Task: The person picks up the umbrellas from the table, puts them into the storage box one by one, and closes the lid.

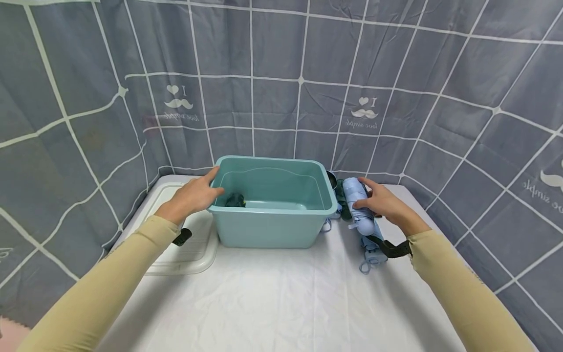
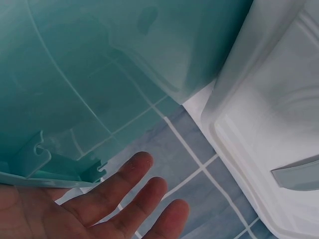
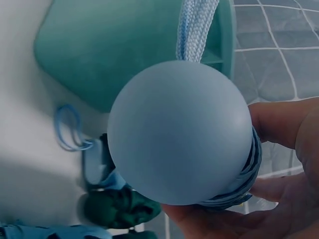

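My right hand [image 1: 387, 203] grips a folded light blue umbrella [image 1: 358, 200] just right of the teal storage bin [image 1: 264, 229]. In the right wrist view the umbrella's round end cap [image 3: 179, 132] and woven wrist strap [image 3: 197, 32] face the camera, with the right hand [image 3: 289, 174] curled about its side. At the bin's left rim, my left hand [image 1: 193, 195] touches the edge. Its fingers [image 2: 134, 167] extend loosely outside the wall in the left wrist view. Inside the bin, toward the left, lies a small dark bundle [image 1: 235, 200], partly hidden by the front wall.
A white lid [image 1: 200, 252] lies left of the bin. Right of the bin, a dark green folded umbrella [image 3: 119, 206] and a blue patterned one [image 1: 373, 253] with a cord loop lie on the white-covered table [image 1: 281, 303]. A grey checked curtain [image 1: 277, 102] hangs behind.
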The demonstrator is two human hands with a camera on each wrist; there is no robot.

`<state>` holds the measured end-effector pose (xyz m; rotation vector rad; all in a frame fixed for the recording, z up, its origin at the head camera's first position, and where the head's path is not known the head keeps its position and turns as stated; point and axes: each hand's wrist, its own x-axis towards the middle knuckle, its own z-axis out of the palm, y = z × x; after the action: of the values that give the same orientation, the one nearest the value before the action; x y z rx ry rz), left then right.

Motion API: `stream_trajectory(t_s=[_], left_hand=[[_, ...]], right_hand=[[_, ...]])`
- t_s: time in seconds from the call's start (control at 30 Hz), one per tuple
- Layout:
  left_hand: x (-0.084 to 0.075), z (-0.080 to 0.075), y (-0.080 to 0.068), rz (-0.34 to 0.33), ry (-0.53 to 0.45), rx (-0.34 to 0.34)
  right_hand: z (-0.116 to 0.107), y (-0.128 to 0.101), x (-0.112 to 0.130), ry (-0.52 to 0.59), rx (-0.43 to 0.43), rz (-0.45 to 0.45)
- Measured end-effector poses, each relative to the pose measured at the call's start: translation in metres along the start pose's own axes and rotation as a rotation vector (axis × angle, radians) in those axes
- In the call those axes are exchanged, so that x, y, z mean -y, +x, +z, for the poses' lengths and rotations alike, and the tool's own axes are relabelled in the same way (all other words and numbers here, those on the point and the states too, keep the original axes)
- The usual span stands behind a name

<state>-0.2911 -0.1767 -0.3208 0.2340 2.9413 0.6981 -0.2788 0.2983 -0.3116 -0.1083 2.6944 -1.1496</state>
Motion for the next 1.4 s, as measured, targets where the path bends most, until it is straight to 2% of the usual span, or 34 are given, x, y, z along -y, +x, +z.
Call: stream_trajectory(t_s=[0.23, 0.67, 1.03, 1.4], left_hand=[[0.0, 0.0, -0.001, -0.003, 0.007, 0.008], [0.0, 0.0, -0.003, -0.001, 0.002, -0.003], [0.001, 0.0, -0.002, -0.007, 0.005, -0.009], [0.0, 0.0, -0.001, -0.009, 0.033, -0.019]], right_hand=[[-0.007, 0.004, 0.016, 0.046, 0.005, -0.007], [-0.015, 0.015, 0.057, 0.059, 0.027, -0.025], [-0.012, 0.032, 0.09, -0.003, 0.056, -0.04], [-0.003, 0.043, 0.118, 0.04, 0.124, -0.037]])
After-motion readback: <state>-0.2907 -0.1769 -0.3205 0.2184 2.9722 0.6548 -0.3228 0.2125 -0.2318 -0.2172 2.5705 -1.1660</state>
